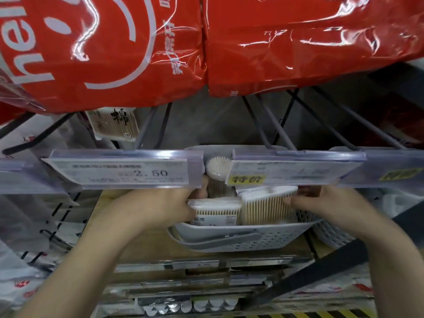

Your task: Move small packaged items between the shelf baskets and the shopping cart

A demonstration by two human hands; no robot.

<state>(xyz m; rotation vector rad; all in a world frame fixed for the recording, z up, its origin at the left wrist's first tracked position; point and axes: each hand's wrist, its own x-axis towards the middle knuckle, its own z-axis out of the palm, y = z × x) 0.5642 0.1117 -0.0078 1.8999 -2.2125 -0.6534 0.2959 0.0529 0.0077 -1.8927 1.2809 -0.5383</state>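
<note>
- While both hands reach into grey basket point(241, 237) on shelf:
- L hand point(158, 210) grips flat swab box point(215, 211)
- R hand point(332, 205) fingers curled round taller swab box point(268, 206)

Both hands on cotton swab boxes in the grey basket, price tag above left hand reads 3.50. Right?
Not quite: the head view shows the price tag reading 2.50. The rest holds: left hand and right hand are on cotton swab boxes in the grey basket.
</note>
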